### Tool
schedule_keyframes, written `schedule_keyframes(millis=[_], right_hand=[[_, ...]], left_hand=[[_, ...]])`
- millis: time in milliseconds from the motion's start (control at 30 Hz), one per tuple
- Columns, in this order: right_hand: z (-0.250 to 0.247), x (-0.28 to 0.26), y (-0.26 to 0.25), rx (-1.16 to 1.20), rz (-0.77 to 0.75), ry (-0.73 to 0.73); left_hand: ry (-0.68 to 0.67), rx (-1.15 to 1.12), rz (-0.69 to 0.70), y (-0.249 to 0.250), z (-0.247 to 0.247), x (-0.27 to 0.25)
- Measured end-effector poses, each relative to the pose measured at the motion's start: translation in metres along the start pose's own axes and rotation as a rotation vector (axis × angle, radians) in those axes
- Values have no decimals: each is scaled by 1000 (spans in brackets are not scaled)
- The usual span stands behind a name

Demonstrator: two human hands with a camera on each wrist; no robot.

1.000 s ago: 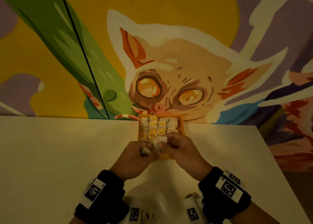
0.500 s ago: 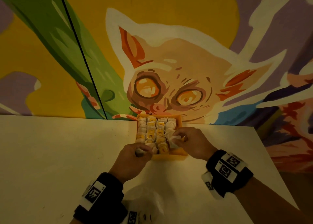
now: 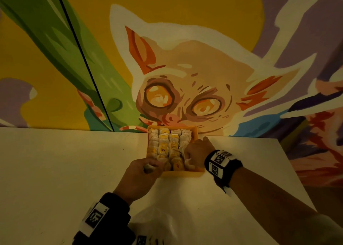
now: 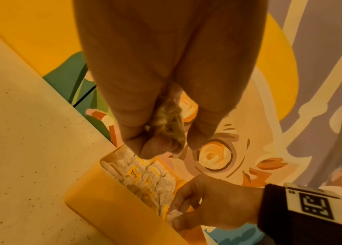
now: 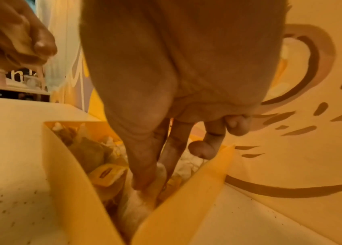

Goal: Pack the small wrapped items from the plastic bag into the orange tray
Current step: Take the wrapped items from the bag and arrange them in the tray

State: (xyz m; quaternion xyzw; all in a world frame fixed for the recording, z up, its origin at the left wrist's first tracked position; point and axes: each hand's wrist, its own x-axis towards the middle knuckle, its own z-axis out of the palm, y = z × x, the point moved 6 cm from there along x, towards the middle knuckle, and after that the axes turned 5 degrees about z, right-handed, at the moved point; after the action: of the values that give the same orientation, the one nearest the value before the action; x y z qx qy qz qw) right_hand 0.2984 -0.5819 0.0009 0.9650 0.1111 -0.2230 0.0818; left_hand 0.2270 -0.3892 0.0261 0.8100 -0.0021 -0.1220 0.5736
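Your left hand [image 3: 138,172] is curled tight round one packet [image 4: 167,122], held just at the tray's [image 3: 182,173] near left corner, not yet over a gap. The risk here is the grip itself: the packet is soft and crumpled in your fist, so squeezing harder could crush or tear the wrap. Its loose end hangs below your fingers and could snag on the tray wall as you cross it.

Right of that grip, the rows of packets [image 3: 164,148] already fill most of the tray, packed touching. Pushing a new one in could lift or tip its neighbours out of line.

Your right hand [image 3: 197,153] pinches another packet [image 5: 145,197] between thumb and fingers, down in the tray's near right corner. The corner looks tight; forcing it could jam the packet half in or shove the light tray along the table [image 3: 65,161].

The bag [image 3: 167,224] lies below both wrists, and a withdrawing arm could drag it.
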Motion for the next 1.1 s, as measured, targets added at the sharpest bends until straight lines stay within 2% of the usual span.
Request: schedule_keyframes(millis=[133, 300, 467, 567, 633, 733, 833, 1000, 1100], right_hand=[[-2, 9, -2, -161, 36, 90], [-1, 9, 4, -60, 103, 206], [-14, -12, -3, 413, 105, 362], [-28, -40, -26, 760, -17, 433], [-36, -62, -49, 863, -125, 428], [-40, -87, -77, 905, -227, 414], [-37, -97, -96, 829, -311, 396], [-31, -97, -96, 789, -265, 406], [-31, -98, -88, 890, -208, 406]], left_hand=[[6, -25, -46, -2, -4, 0], [-28, -142, -126, -5, -4, -5], [-43, -523, -242, -3, 2, -11], [5, -721, -338, 0, 7, -13], [32, -815, -374, 3, 10, -14], [45, -851, -366, 8, 12, -16], [27, -869, -374, 9, 14, -17], [104, -855, -393, 5, 11, -21], [92, -799, -323, 7, 7, -22]])
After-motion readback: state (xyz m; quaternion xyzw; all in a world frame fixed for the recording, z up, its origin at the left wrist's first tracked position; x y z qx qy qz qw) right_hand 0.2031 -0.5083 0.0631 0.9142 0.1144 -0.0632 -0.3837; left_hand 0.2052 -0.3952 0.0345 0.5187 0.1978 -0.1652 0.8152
